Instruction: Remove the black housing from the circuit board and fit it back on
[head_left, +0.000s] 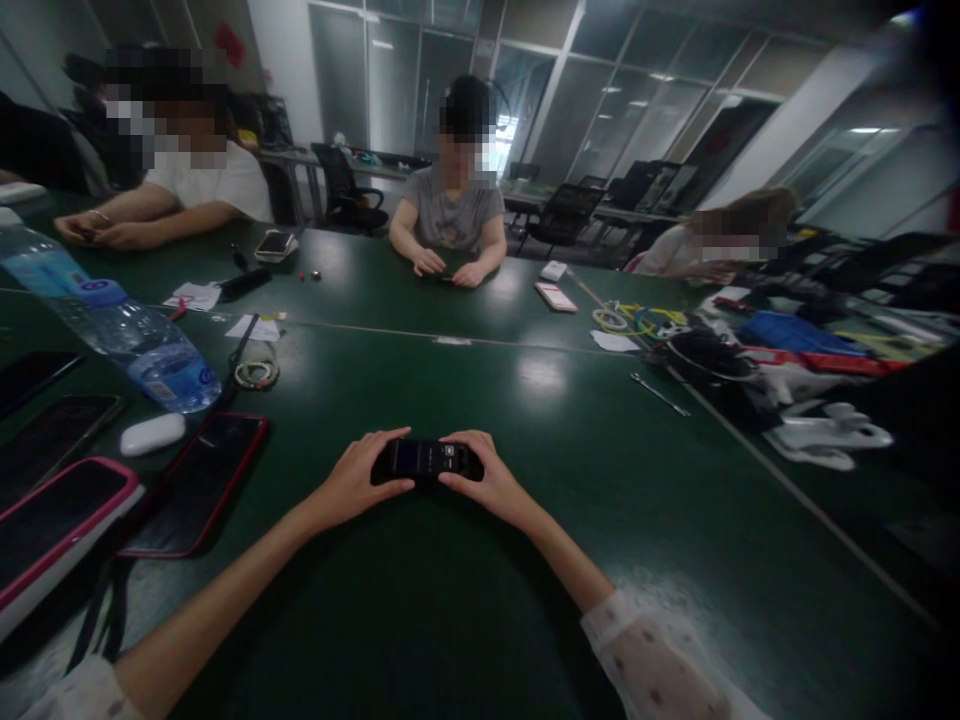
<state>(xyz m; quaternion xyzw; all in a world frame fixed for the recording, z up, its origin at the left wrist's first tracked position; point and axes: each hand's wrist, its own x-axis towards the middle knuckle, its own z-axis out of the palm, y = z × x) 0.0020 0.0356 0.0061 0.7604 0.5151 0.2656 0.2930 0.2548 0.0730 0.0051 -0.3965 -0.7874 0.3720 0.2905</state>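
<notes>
Between my two hands is a small black handheld device (427, 458) with a dark screen at its left and light markings at its right. It lies sideways, low over or on the green table (420, 600); I cannot tell whether it touches the top. My left hand (367, 468) is closed around the device's left end, thumb along the near edge and fingers along the far edge. Its right end is gripped the same way by my right hand (484, 468). The underside of the device is hidden.
At left stand water bottles (161, 350), near a white earbud case (152, 435), a red-edged phone (199, 485) and a pink-cased phone (64, 530). A wrench (660, 394) and a pile of cables (637, 318) lie at right. Several people sit across the table.
</notes>
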